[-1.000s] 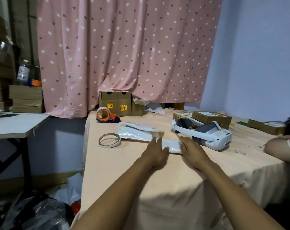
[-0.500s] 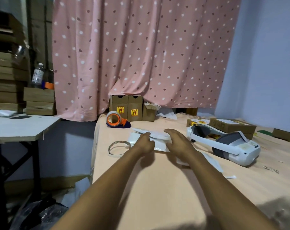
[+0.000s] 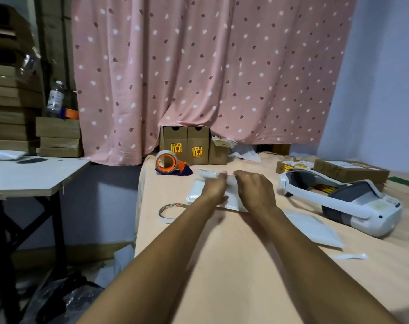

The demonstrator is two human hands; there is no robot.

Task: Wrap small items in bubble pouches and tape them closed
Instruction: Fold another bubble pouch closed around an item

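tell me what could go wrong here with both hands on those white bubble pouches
The white bubble pouches under the left hand and right hand overlap loosely, so they might slide apart. The flat whitish tape ring lies near the left edge of the peach-clothed table; the left forearm could sweep it off.

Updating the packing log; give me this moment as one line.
stage: pouch handling | left hand: on bubble pouch | right hand: on same pouch, grip unclear | tape dispenser: untouched, beyond hands
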